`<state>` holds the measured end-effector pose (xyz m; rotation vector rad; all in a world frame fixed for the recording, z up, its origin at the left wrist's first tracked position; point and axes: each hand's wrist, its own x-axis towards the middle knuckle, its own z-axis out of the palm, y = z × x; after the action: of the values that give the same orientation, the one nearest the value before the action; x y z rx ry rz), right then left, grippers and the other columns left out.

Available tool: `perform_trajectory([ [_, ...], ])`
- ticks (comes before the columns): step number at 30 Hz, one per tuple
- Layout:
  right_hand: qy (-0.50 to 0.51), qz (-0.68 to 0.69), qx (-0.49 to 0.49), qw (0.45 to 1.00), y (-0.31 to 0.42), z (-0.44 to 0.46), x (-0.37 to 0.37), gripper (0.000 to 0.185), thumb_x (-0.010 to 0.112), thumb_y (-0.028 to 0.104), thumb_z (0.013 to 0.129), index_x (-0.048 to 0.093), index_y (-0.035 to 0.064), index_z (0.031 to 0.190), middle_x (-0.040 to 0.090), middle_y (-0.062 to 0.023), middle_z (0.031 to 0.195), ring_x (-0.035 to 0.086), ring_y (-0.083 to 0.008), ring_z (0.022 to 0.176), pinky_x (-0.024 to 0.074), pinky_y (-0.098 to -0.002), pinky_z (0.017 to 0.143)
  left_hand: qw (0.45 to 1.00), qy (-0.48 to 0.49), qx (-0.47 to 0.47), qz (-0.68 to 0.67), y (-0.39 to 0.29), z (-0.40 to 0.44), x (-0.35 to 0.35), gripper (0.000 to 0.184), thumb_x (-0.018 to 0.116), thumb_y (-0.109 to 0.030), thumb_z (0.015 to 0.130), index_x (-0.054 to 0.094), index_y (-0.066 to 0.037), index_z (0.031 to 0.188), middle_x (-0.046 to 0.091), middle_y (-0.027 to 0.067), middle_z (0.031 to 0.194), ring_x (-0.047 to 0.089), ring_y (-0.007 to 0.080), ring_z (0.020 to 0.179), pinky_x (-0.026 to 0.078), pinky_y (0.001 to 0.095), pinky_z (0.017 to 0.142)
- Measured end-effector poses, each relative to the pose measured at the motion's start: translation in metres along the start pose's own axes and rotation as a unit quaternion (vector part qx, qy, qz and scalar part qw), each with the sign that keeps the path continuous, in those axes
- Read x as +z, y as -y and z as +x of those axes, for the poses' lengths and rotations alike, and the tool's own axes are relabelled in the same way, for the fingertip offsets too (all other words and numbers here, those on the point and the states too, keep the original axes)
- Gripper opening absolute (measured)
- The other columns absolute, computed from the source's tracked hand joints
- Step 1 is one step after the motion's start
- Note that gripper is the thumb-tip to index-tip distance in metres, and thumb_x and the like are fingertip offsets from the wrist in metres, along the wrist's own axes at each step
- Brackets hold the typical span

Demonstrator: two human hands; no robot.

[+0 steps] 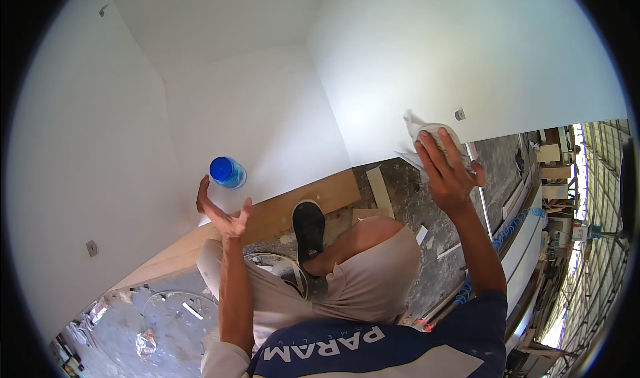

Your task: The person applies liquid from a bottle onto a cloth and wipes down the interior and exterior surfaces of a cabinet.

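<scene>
A pale cloth [437, 135] lies under the fingers of my right hand [448, 171], pressed to the lower edge of the right white panel [393, 65]. One corner of the cloth sticks out to the left. My left hand [225, 213] has its fingers and thumb apart, with nothing between them. Just above it, a clear bottle or jar with a blue lid [228, 171] stands on the white surface [267, 125], and a small gap seems to separate it from the fingers.
A wooden board [333, 190] runs along the panel's lower edge, beside my shoe [308, 228]. Wood offcuts [380, 191] and scraps lie on the stained floor [180, 318]. A coiled blue hose [510, 230] and long boards are at the right.
</scene>
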<state>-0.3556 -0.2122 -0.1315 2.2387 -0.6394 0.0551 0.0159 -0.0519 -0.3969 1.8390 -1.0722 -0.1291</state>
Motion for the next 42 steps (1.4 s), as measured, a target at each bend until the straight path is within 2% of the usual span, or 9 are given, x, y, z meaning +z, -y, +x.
perform_trajectory([
  [2,-0.02,-0.033,0.007,0.999,0.003,-0.003,0.004,0.034,0.059,0.015,0.094,0.071,0.0144,0.126,0.06,0.0045,0.144,0.05,-0.01,0.137,0.0424,-0.0301,0.069,0.988,-0.108,0.04,-0.104,-0.017,-0.012,-0.001,0.089,0.075,-0.046,0.075,0.039,0.003,0.14,0.052,0.0208,0.126,0.046,0.0364,0.118,0.03,0.0517,0.106],
  [5,0.021,0.035,-0.024,0.999,0.065,-0.027,0.07,0.034,0.061,0.012,0.093,0.071,0.0129,0.125,0.059,0.0039,0.145,0.049,-0.0085,0.138,0.0433,-0.0301,0.071,0.986,-0.018,0.042,-0.158,-0.078,-0.023,-0.002,0.04,0.066,-0.02,0.09,0.055,0.006,0.119,0.059,0.0213,0.11,0.058,0.0317,0.099,0.046,0.0421,0.089],
  [9,0.044,0.094,-0.036,0.994,0.088,-0.027,0.094,0.034,0.061,0.011,0.092,0.071,0.0108,0.125,0.058,0.004,0.146,0.046,-0.0077,0.14,0.0453,-0.0317,0.075,0.944,0.124,-0.008,-0.306,-0.131,-0.017,0.04,0.015,0.066,-0.007,0.092,0.062,0.002,0.103,0.066,0.0092,0.087,0.061,0.0177,0.078,0.05,0.0299,0.078],
  [14,0.005,-0.001,0.033,0.999,0.021,-0.003,0.008,0.032,0.06,0.016,0.094,0.071,0.0129,0.124,0.059,0.005,0.144,0.049,-0.0056,0.137,0.0439,-0.0373,0.084,0.829,0.236,-0.265,-0.432,-0.174,-0.004,0.107,0.015,0.069,-0.012,0.094,0.065,0.0,0.1,0.068,0.0043,0.086,0.061,0.0102,0.08,0.051,0.0272,0.075],
  [18,-0.03,-0.043,0.061,0.997,0.042,-0.012,0.037,0.03,0.06,0.018,0.094,0.071,0.0116,0.121,0.059,0.005,0.145,0.048,-0.0058,0.136,0.0399,-0.0418,0.092,0.836,0.247,-0.228,-0.434,-0.212,-0.001,0.133,0.018,0.073,-0.013,0.092,0.066,0.001,0.1,0.068,0.0035,0.084,0.06,0.0078,0.076,0.05,0.0262,0.07],
  [23,0.103,0.267,0.032,0.958,0.124,-0.073,0.098,0.031,0.062,0.009,0.086,0.072,0.0108,0.115,0.063,0.0021,0.138,0.054,-0.0133,0.129,0.0337,-0.0484,0.101,0.784,0.267,-0.21,-0.519,-0.23,0.006,0.153,0.01,0.074,-0.009,0.091,0.069,-0.002,0.096,0.069,-0.0003,0.084,0.061,0.0063,0.076,0.05,0.0232,0.071],
  [25,0.161,0.333,0.156,0.916,0.136,-0.098,0.084,0.034,0.063,0.009,0.082,0.073,0.0115,0.115,0.065,-0.0001,0.134,0.055,-0.0162,0.127,0.0348,-0.0487,0.101,0.785,0.285,-0.177,-0.521,-0.235,0.007,0.158,0.008,0.074,-0.009,0.092,0.07,-0.002,0.095,0.069,-0.0007,0.085,0.061,0.0062,0.077,0.05,0.0235,0.071],
  [34,0.26,0.362,0.374,0.813,0.182,-0.225,0.037,0.037,0.073,0.022,0.073,0.076,0.0092,0.108,0.072,-0.0054,0.123,0.061,-0.0214,0.12,0.0347,-0.0455,0.099,0.729,0.287,-0.147,-0.604,-0.238,0.003,0.175,0.005,0.072,0.003,0.09,0.072,0.0,0.094,0.069,0.002,0.086,0.062,0.0081,0.079,0.05,0.0241,0.071],
  [42,0.181,0.349,0.404,0.826,0.185,-0.218,0.041,0.036,0.073,0.019,0.073,0.077,0.0088,0.108,0.072,-0.0063,0.121,0.062,-0.0224,0.117,0.035,-0.0444,0.098,0.724,0.272,-0.171,-0.611,-0.237,-0.001,0.177,0.003,0.073,0.003,0.089,0.072,0.002,0.092,0.07,0.0036,0.087,0.063,0.0087,0.079,0.052,0.0248,0.073],
])
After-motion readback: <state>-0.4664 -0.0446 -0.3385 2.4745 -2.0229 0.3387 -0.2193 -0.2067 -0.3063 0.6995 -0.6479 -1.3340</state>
